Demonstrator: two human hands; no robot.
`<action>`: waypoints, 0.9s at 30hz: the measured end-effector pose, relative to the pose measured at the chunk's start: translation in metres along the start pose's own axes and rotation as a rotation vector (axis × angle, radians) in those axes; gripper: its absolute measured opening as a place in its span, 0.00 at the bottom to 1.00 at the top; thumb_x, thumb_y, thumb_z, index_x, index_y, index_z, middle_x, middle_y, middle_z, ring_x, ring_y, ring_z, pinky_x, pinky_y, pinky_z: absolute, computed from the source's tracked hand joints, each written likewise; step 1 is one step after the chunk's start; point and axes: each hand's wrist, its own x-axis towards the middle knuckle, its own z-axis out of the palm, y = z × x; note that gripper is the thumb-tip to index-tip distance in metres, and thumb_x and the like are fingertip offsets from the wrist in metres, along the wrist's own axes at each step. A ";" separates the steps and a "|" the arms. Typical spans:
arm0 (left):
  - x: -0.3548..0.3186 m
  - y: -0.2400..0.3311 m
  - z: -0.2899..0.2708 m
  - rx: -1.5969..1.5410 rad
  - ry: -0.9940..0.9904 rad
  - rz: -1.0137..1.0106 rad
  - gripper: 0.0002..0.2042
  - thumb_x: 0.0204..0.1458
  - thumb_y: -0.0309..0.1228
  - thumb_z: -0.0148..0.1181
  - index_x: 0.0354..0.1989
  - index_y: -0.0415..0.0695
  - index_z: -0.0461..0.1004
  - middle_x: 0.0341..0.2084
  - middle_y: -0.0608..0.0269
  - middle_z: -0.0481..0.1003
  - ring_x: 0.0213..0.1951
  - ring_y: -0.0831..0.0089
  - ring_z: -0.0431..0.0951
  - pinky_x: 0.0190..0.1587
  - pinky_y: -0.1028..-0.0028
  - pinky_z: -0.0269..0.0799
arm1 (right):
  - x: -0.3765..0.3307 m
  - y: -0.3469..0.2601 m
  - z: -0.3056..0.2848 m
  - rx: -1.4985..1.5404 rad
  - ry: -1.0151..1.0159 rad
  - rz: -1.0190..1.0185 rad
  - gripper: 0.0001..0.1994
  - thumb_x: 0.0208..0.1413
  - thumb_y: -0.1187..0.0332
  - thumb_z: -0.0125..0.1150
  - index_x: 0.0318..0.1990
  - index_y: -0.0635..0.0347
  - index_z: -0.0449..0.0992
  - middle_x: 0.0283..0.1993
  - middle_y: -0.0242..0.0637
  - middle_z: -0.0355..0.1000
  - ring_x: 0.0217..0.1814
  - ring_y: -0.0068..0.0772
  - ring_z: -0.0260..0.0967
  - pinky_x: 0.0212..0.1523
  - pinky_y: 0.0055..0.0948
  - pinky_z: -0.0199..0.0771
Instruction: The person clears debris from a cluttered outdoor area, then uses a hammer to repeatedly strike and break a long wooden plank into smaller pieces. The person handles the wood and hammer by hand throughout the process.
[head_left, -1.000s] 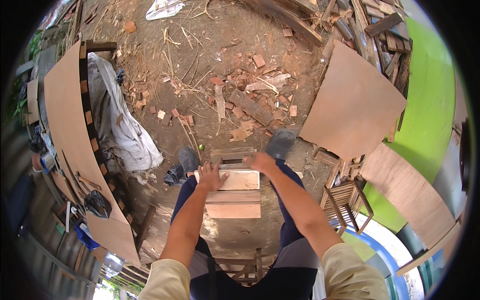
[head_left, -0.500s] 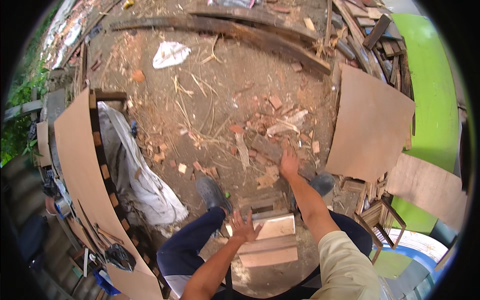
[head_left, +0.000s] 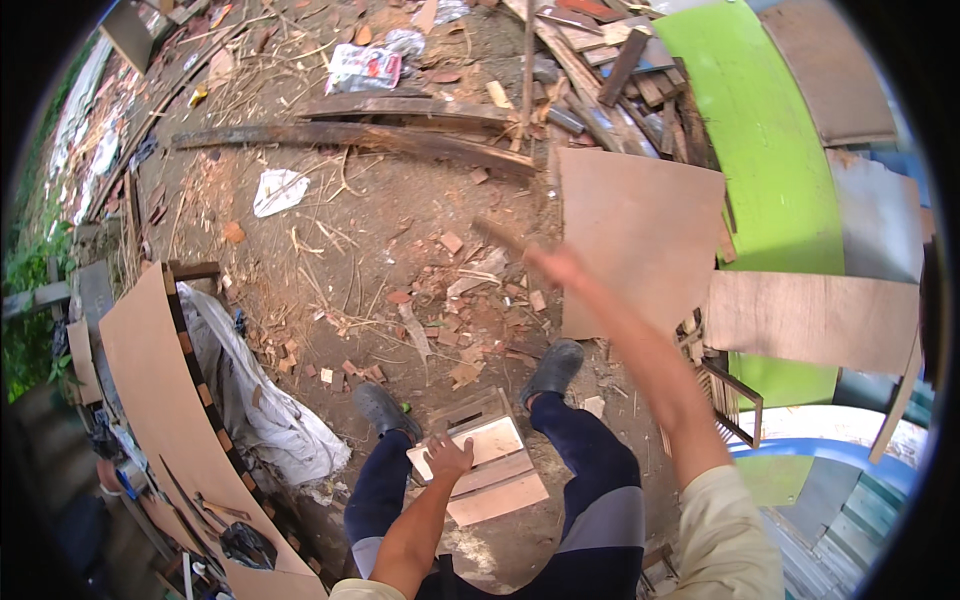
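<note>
Debris-strewn dirt [head_left: 400,235] is filling the frame's middle. At lower centre, I'm watching the left hand [head_left: 449,457] resting, fingers spread, on a pale wooden board [head_left: 498,440]; near frame centre, a dark wood strip [head_left: 498,236] is jutting from the right hand [head_left: 556,266], whose blurred fingers are clasping its end.

Boards [head_left: 495,475] between legs [head_left: 600,455] | left grip [head_left: 449,457] on boards | sack [head_left: 270,412] left | panel [head_left: 650,220] ahead-right | beams [head_left: 370,137] ahead

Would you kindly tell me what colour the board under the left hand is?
The board under the left hand is pale cream, best seen in the head view.
</note>
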 end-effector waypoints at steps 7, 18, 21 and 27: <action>-0.041 0.075 0.018 -0.262 0.075 0.135 0.45 0.56 0.61 0.51 0.70 0.33 0.52 0.66 0.32 0.57 0.68 0.43 0.58 0.69 0.55 0.56 | 0.017 -0.097 -0.294 0.739 0.901 -0.383 0.40 0.54 0.45 0.66 0.62 0.72 0.64 0.39 0.51 0.76 0.41 0.31 0.76 0.36 0.30 0.79; -0.018 0.067 0.033 -0.186 0.029 0.206 0.36 0.55 0.58 0.54 0.64 0.43 0.65 0.63 0.42 0.64 0.62 0.45 0.67 0.63 0.52 0.65 | -0.066 0.133 0.016 0.041 0.230 -0.043 0.24 0.60 0.56 0.59 0.57 0.64 0.68 0.48 0.56 0.74 0.53 0.55 0.72 0.51 0.46 0.72; -0.012 0.034 0.025 -0.155 0.059 0.175 0.32 0.56 0.53 0.56 0.62 0.42 0.67 0.55 0.43 0.73 0.57 0.46 0.73 0.59 0.55 0.69 | -0.155 0.184 0.130 -0.018 0.025 -0.026 0.19 0.57 0.57 0.60 0.46 0.64 0.72 0.40 0.58 0.74 0.46 0.61 0.73 0.44 0.52 0.72; 0.003 -0.039 0.016 -0.311 0.080 0.157 0.21 0.57 0.46 0.57 0.43 0.37 0.77 0.33 0.49 0.82 0.39 0.53 0.83 0.44 0.60 0.77 | -0.272 0.210 0.262 0.114 -0.306 -0.102 0.12 0.57 0.60 0.55 0.35 0.57 0.82 0.37 0.50 0.78 0.43 0.53 0.76 0.47 0.45 0.75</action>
